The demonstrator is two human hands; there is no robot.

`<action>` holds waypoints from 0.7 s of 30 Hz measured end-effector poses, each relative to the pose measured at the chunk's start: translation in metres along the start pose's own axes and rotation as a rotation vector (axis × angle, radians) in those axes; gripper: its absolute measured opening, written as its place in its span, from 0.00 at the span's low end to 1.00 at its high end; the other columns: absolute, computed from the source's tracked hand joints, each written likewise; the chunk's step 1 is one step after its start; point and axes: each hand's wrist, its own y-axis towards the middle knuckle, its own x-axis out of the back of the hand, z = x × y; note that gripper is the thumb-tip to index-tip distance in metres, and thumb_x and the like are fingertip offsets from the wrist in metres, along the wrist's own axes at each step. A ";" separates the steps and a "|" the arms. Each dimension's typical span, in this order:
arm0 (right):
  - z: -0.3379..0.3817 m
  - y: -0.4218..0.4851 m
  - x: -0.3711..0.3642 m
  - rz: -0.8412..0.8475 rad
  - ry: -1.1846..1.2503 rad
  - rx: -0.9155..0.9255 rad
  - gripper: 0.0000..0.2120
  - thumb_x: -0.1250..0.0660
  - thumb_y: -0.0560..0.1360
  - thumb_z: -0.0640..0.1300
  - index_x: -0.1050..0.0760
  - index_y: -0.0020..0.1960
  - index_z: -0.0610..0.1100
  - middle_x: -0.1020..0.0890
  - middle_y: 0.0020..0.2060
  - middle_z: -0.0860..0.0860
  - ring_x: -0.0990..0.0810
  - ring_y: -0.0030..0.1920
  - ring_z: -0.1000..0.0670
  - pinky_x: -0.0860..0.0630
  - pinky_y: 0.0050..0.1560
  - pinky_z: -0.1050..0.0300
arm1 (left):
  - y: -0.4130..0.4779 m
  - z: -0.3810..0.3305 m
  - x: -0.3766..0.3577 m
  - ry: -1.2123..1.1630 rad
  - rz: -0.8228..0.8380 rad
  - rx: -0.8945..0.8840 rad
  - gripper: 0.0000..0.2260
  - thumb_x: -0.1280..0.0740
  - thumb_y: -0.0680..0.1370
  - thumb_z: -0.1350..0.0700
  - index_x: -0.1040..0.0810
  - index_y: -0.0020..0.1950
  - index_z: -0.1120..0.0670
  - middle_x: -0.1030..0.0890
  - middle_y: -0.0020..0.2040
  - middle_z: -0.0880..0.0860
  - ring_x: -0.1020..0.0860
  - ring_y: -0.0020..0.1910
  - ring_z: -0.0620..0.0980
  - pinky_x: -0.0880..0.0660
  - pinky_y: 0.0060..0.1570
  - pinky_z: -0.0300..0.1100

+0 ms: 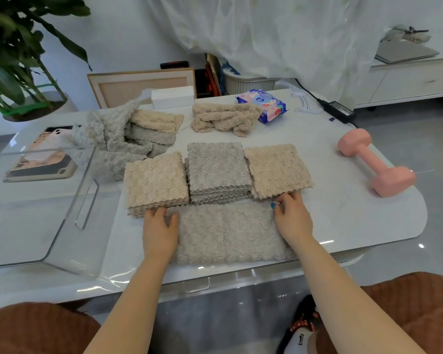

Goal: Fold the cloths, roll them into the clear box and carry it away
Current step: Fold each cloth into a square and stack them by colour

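A beige-grey cloth [228, 233] lies flat near the table's front edge, folded into a long strip. My left hand [159, 231] rests on its left end and my right hand [293, 219] on its right end, fingers at the far corners. Behind it stand three folded stacks: a beige stack [155, 182], a grey stack [218, 169] and a beige stack [278, 169]. Unfolded cloths lie further back in a grey and beige heap [128, 136] and a beige heap [224, 118]. The clear box [85, 195] sits at the left.
A pink dumbbell [376, 164] lies at the right. A wipes packet [264, 104], a white box [173, 97] and a power adapter [339, 109] sit at the back. A phone on a tablet [44, 154] shows behind the clear box. Table edge [215, 274] runs close to me.
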 end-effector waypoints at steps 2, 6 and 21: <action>-0.003 0.001 0.000 -0.001 0.036 -0.016 0.06 0.38 0.77 0.42 0.26 0.52 0.43 0.28 0.56 0.47 0.25 0.42 0.45 0.30 0.39 0.54 | 0.001 0.000 0.000 -0.050 -0.009 0.041 0.07 0.33 0.77 0.57 0.24 0.51 0.59 0.27 0.53 0.58 0.28 0.47 0.55 0.34 0.47 0.42; -0.007 0.003 0.002 0.039 0.187 -0.087 0.09 0.36 0.75 0.40 0.24 0.55 0.44 0.23 0.48 0.49 0.26 0.42 0.50 0.33 0.41 0.58 | 0.005 0.000 0.001 -0.255 0.061 0.153 0.06 0.30 0.74 0.58 0.24 0.50 0.56 0.20 0.46 0.57 0.23 0.43 0.55 0.28 0.42 0.45; -0.027 -0.026 0.035 0.054 0.569 -0.060 0.13 0.37 0.76 0.32 0.19 0.45 0.49 0.19 0.44 0.49 0.23 0.38 0.52 0.27 0.39 0.67 | -0.015 -0.004 0.031 -0.706 0.005 0.050 0.15 0.25 0.70 0.57 0.27 0.35 0.64 0.31 0.32 0.56 0.33 0.34 0.51 0.34 0.39 0.45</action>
